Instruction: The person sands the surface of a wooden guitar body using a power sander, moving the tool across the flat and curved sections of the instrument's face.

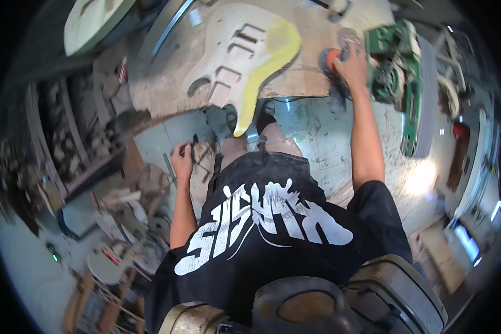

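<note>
Respirator [300, 306] is cropped; 1 of 2 hands [352, 67] partly hides a sander [330, 60].

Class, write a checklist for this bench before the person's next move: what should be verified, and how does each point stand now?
1. Right hand has a grip on the sander: ok, fingers around it.
2. Sander off the guitar body: ok, a gap shows between them.
3. Left hand steadying the body: not ok, it hangs low, apart from it.
4. Body wholly on the table: not ok, a yellow horn juts past the front edge.
5. Green machine apart from the body: ok, it stands to the right.
6. Sander switched off: cannot tell from one picture.
</note>
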### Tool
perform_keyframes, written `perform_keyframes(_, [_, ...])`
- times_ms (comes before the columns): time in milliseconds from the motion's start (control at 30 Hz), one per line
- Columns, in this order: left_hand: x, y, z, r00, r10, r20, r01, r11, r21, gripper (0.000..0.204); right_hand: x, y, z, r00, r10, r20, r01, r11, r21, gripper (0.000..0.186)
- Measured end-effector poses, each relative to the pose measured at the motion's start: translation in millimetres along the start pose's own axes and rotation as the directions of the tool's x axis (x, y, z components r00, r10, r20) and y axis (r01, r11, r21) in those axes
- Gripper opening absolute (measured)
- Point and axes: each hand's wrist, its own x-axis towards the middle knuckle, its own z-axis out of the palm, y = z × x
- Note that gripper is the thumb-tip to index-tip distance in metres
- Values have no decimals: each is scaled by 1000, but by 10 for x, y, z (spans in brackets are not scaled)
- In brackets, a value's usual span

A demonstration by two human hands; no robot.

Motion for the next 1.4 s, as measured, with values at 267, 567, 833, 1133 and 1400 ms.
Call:
perform_keyframes(267, [-1609,-1324,319,814,-579,41,578,803,-144,22,-134,-103,-312,991,55,121,-48,997,-57,85])
perform_keyframes(567, [-1678,-1172,561,864,-503,-30,496,859,-123,24,-208,-222,-652,997,-68,37,66,996,55,78])
perform_keyframes(833, [536,100,317,873,164,-460,-137,986,91,32,-918,-933,-1257,995,-101,-24,104,978,182,68])
perform_keyframes(1133, [2174,1768,879,786,587,-193,-555,808,198,49,-1700,-1786,-853,973,-131,188,72,954,292,67])
perform_keyframes(1400, [2140,2046,1501,892,440,-103,-359,829,429,59,-1677,-2051,-458,947,-172,270,112,968,223,70])
